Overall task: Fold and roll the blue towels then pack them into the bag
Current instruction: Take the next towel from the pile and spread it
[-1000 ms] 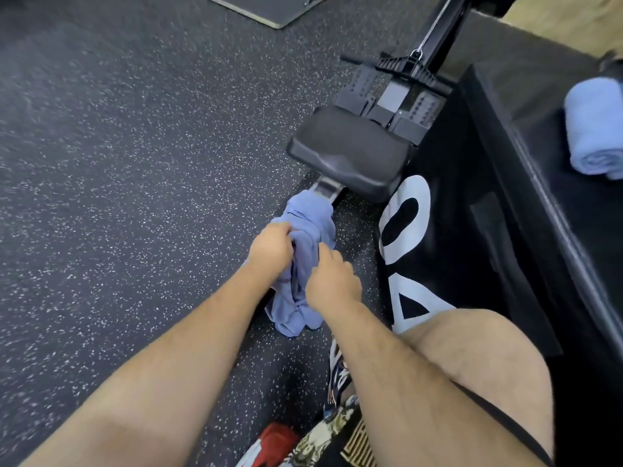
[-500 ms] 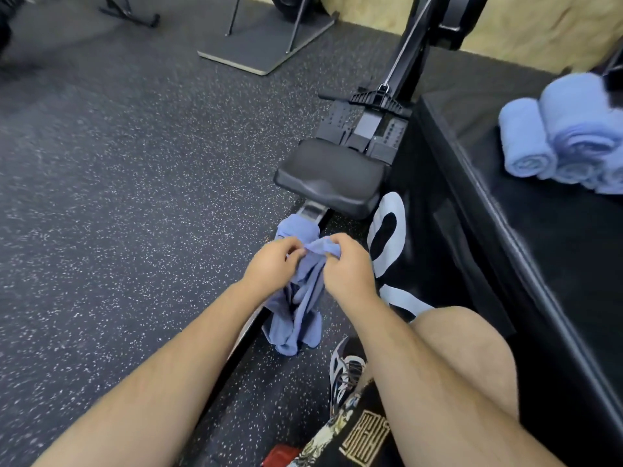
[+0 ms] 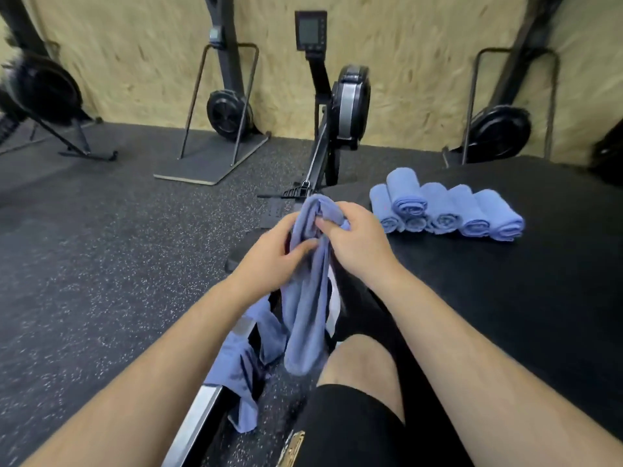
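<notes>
Towel raised from floor level to chest height | left hand, right hand both pinch its bunched top | folding not yet begun.

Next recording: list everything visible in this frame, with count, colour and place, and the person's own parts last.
rolled towels: six, blue, in a row on the platform, one resting on top of the others
loose towel: one, blue, hanging from both hands
blue cloth: draped over the rail below; cannot tell whether it is the same towel or another
platform: one, black, right
rower: one, black and silver, straight ahead
monitor: one, black, above the rower
machines: three, black, along the wall
floor: dark grey, speckled, left
wall: tan board, far end
leg: one, bare knee, black shorts, bottom centre
left hand: grips the loose towel
right hand: pinches its top
</notes>
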